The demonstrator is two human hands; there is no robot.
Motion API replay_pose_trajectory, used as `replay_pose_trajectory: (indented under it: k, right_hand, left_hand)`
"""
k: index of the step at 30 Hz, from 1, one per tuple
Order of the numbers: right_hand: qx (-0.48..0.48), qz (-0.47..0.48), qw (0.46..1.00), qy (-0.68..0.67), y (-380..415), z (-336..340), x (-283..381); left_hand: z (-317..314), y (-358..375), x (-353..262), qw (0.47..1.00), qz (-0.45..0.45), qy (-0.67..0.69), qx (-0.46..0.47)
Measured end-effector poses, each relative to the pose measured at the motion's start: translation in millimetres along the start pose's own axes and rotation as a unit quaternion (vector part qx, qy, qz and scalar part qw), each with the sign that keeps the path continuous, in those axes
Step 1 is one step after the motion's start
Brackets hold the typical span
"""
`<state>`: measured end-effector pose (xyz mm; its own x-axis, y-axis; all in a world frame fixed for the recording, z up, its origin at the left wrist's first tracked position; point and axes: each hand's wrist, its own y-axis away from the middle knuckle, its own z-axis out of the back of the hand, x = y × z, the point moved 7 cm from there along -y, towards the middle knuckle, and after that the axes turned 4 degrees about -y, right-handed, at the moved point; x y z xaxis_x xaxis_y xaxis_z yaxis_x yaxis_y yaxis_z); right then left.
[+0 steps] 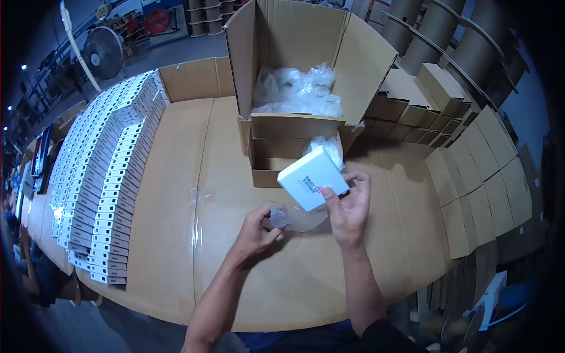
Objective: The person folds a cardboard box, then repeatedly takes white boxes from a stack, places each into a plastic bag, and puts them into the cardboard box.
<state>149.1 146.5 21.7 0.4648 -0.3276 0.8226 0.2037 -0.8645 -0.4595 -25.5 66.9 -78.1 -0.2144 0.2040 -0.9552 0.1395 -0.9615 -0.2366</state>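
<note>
My right hand [351,209] grips a flat white box [312,178] with dark printing, thumb on its face and fingers at its right edge. Just left and below, my left hand [259,229] pinches a clear plastic bag [300,218], which stretches right beneath the white box. Behind both hands stands a small open cardboard box [271,178] with a clear plastic wrapping [327,150] at its right side. Directly behind it, a large open carton [359,53] holds many crumpled clear bags [300,88].
Long rows of stacked white boxes [109,176] line the left side of the cardboard-covered table [235,306]. Brown cartons [479,176] are stacked along the right edge, with more [418,100] at the back right. A clear plastic strip [196,223] lies left of my left hand.
</note>
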Motion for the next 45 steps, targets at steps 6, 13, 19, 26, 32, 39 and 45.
replay_pose_trajectory:
  k: [6, 13, 19, 26, 32, 39, 45]
  right_hand:
    - [0.044, -0.023, 0.998, 0.033, 10.3, 0.0, -13.7]
    - [0.071, -0.039, 0.997, 0.020, 7.4, 30.6, -9.8]
    - [0.097, -0.051, 0.993, -0.045, 6.0, 35.7, -15.3]
    - [0.175, -0.049, 0.983, 0.033, -11.5, 27.5, 2.3]
    - [0.191, -0.097, 0.974, 0.073, -16.1, 6.6, -7.9]
    - [0.109, -0.122, 0.983, 0.085, -16.0, 1.6, -39.7]
    - [0.116, -0.194, 0.965, 0.133, -4.7, 4.7, -59.5]
  left_hand:
    - [0.6, 0.3, 4.8, 1.000, 0.010, 0.010, -0.014]
    - [-1.1, -1.6, -5.0, 1.000, 0.016, -0.005, 0.027]
    - [-4.8, -0.5, -7.5, 1.000, 0.010, -0.003, 0.026]
    - [-6.9, -0.4, -3.4, 1.000, 0.007, -0.007, 0.020]
    - [-9.6, 1.0, 0.5, 0.999, 0.013, 0.022, 0.043]
    - [-5.2, 0.8, -1.4, 0.985, 0.094, 0.133, 0.057]
    - [-1.1, 2.4, 19.1, 0.950, 0.187, 0.250, 0.028]
